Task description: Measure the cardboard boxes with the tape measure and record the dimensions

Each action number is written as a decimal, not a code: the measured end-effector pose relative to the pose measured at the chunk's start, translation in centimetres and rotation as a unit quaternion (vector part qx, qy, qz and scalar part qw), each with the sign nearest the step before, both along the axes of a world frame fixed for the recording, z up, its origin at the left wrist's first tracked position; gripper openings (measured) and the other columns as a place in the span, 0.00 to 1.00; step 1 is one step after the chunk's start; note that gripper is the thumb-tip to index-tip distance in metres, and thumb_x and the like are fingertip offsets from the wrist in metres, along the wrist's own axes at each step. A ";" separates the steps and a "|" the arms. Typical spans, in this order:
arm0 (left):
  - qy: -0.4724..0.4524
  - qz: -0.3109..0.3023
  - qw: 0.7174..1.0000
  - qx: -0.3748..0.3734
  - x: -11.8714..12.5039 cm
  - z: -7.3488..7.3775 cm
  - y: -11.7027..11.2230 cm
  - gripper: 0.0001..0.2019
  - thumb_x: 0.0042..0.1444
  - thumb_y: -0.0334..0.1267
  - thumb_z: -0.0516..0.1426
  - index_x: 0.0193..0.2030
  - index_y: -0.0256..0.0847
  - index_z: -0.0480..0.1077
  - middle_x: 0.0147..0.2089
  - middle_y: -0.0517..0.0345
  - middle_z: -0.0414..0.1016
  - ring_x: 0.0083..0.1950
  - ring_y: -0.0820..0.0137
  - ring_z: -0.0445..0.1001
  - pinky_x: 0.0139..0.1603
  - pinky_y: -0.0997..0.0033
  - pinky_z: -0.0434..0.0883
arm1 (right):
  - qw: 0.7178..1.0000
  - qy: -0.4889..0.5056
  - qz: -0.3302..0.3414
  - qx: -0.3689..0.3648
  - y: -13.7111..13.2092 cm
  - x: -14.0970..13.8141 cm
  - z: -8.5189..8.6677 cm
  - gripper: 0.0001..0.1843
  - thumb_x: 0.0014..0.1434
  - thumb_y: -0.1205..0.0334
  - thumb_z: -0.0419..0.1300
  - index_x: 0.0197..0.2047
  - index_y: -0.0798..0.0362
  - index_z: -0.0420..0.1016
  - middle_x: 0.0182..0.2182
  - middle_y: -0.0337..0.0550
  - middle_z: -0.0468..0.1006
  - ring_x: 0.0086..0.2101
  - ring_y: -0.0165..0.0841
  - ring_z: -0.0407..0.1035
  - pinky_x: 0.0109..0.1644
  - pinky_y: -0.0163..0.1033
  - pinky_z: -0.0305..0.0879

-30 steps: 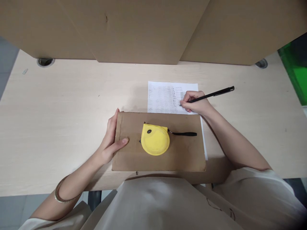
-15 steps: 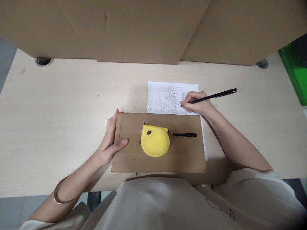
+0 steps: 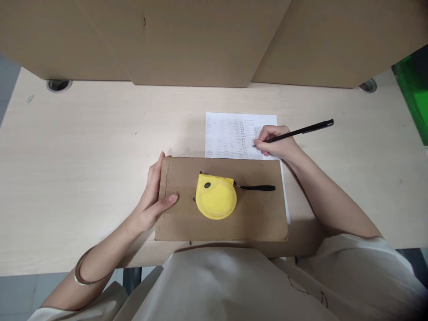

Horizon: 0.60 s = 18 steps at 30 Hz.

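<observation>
My right hand (image 3: 276,141) is closed around a black pen (image 3: 302,130), its tip on a white sheet of paper (image 3: 230,136) covered in handwritten marks. My left hand (image 3: 154,196) grips the left edge of a flat brown cardboard piece (image 3: 257,214), thumb on top and fingers along its side. A yellow tape measure (image 3: 216,196) with a black wrist strap (image 3: 257,187) lies on the cardboard. The cardboard covers the lower part of the paper.
The light wooden desk (image 3: 83,156) is backed by brown cardboard partitions (image 3: 187,40). Cable grommets (image 3: 59,84) sit at the far left and far right corners. A green object (image 3: 416,98) stands at the right edge. A bangle (image 3: 83,272) is on my left wrist.
My right hand and pen have shifted slightly to the right across the paper. The left hand, cardboard and tape measure have stayed in place.
</observation>
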<state>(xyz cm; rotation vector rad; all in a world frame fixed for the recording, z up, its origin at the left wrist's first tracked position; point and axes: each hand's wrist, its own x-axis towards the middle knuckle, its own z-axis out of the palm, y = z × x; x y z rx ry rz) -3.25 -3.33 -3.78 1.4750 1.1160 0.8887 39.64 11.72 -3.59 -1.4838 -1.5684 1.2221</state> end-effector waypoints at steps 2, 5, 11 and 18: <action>0.001 -0.002 1.000 0.003 0.0 0.0 0.0 0.49 0.77 0.51 0.70 0.95 0.80 0.51 0.92 0.57 0.61 0.93 0.33 0.54 0.95 0.18 0.47 | 1.000 0.002 0.004 -0.001 0.0 0.1 0.0 0.26 0.50 0.53 0.85 0.21 0.46 0.71 0.16 0.37 0.71 0.17 0.28 0.63 0.21 0.37 0.58; -0.001 0.001 1.000 -0.001 0.0 0.1 0.0 0.50 0.76 0.51 0.70 0.95 0.80 0.51 0.92 0.57 0.60 0.93 0.33 0.53 0.96 0.18 0.45 | 1.000 0.001 0.006 -0.003 0.1 0.2 -0.3 0.28 0.50 0.51 0.86 0.21 0.46 0.71 0.16 0.36 0.71 0.17 0.28 0.63 0.21 0.38 0.57; -0.013 0.010 1.000 -0.024 0.0 -0.1 0.1 0.51 0.74 0.52 0.71 0.96 0.74 0.53 0.90 0.53 0.64 0.93 0.32 0.52 0.96 0.17 0.42 | 1.000 -0.006 -0.006 -0.010 0.0 0.4 -0.4 0.28 0.53 0.55 0.86 0.21 0.46 0.69 0.17 0.38 0.71 0.18 0.29 0.64 0.21 0.38 0.57; 0.003 -0.015 1.000 0.014 -0.1 -0.4 0.1 0.48 0.79 0.50 0.68 0.96 0.80 0.48 0.92 0.57 0.60 0.93 0.34 0.53 0.95 0.17 0.46 | 1.000 0.015 -0.006 0.001 -0.1 0.6 -0.2 0.30 0.48 0.46 0.88 0.21 0.46 0.72 0.16 0.37 0.74 0.17 0.28 0.64 0.21 0.38 0.62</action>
